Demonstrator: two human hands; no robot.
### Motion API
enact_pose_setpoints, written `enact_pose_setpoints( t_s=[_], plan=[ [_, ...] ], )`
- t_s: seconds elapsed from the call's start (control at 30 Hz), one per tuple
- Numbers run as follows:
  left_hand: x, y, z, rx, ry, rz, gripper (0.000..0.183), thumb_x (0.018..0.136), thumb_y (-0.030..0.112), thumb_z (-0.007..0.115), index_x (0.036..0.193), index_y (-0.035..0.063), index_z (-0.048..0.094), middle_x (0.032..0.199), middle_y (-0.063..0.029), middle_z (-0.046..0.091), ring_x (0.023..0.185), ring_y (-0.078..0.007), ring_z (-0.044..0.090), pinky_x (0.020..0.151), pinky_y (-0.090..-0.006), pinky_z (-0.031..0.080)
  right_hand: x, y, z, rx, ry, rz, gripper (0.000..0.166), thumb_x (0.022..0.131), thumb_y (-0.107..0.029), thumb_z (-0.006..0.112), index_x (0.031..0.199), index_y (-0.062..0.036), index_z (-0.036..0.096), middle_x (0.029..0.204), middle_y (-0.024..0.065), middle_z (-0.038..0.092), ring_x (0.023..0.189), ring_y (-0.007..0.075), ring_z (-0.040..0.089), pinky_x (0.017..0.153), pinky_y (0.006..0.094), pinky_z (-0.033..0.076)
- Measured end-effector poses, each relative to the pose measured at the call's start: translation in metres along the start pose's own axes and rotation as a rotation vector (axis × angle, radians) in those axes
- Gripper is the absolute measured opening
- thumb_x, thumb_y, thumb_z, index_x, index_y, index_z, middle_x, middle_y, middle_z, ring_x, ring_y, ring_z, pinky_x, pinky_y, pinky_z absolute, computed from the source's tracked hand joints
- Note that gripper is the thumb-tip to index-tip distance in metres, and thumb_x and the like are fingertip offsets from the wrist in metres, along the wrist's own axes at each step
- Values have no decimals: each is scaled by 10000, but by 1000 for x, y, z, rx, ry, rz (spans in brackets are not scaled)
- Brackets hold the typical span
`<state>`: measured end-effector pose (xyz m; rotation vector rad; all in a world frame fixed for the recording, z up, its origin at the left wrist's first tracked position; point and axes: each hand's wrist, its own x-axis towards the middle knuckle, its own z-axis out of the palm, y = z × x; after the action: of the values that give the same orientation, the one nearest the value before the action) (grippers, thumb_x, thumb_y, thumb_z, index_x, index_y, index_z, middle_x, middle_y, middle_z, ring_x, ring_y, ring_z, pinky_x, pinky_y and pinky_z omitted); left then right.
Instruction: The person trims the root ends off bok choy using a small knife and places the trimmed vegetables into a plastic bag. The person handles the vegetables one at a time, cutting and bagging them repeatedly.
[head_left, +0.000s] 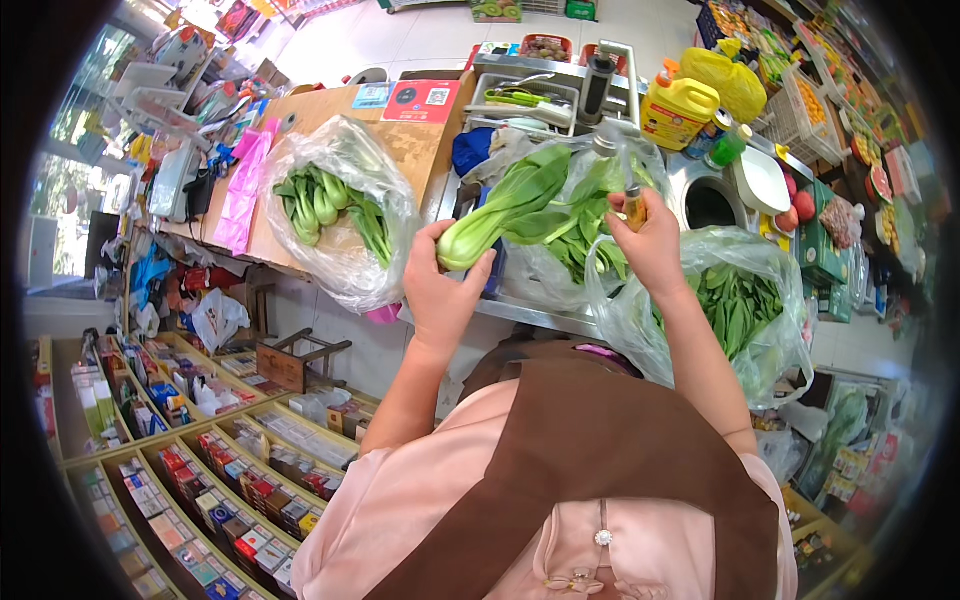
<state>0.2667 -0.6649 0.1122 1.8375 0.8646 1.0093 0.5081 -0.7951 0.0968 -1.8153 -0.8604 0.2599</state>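
Observation:
My left hand (448, 289) holds a head of bok choy (495, 214) by its pale base, the leaves pointing up and right. In my right hand (651, 244) is a knife (635, 206) with a yellowish handle; its blade, hard to make out, points up and away. Between and beyond my hands, loose green leaves (589, 244) lie on clear plastic over the metal counter. On the wooden tabletop at left, an open clear plastic bag (367, 161) holds several bok choy heads (319, 199). Below my right forearm, another clear bag (780, 262) contains leafy greens (731, 307).
A white dish rack (574, 97) with utensils stands behind the leaves. At right are a yellow jug (675, 112), a green bottle (727, 146), a white basin (761, 180) and a round dark opening (711, 204). A pink plastic bag (244, 195) lies left; a wooden stool (289, 364) stands below.

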Motion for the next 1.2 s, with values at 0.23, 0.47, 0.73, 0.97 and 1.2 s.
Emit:
enact_pose_setpoints(
  t_s=[0.23, 0.47, 0.73, 0.97, 1.2],
  plan=[
    [4, -24, -6, -998, -33, -833, 409, 952, 376, 626, 1192, 50, 563, 985, -85, 639, 757, -165, 625, 652, -290, 558, -1, 13, -2, -25, 26, 106, 176, 823, -81, 714, 959, -7, 630, 798, 93, 638, 715, 175, 599, 687, 304, 489],
    [-5, -45, 17, -1444, -310, -1094, 449, 950, 486, 582, 1137, 78, 608, 968, -108, 655, 783, -197, 635, 648, -301, 571, -17, 12, 0, 96, 14, 167, 159, 835, -92, 717, 840, -15, 578, 712, 23, 587, 651, 98, 510, 610, 277, 439],
    [1, -43, 20, -1633, -511, -1061, 491, 940, 472, 578, 1230, 76, 585, 1089, -138, 638, 886, -227, 614, 716, -336, 564, -33, 12, 1, 201, -117, 276, 139, 861, -58, 692, 866, -35, 555, 776, 13, 599, 692, 87, 559, 643, 246, 455],
    [29, -38, -61, -1434, -98, -513, 612, 890, 356, 648, 1405, 79, 467, 1248, -136, 611, 962, -238, 609, 859, -373, 519, -68, 28, -19, 281, -46, 385, 150, 847, -49, 698, 831, -38, 549, 745, 9, 580, 669, 88, 542, 622, 246, 446],
    [18, -149, -132, 36, 257, -607, 542, 837, 394, 715, 1199, 12, 584, 1105, -165, 679, 947, -281, 665, 826, -415, 523, -75, 33, -16, 373, -83, 496, 138, 872, -37, 676, 872, -32, 538, 800, 40, 607, 688, 122, 591, 660, 262, 496]
  ],
)
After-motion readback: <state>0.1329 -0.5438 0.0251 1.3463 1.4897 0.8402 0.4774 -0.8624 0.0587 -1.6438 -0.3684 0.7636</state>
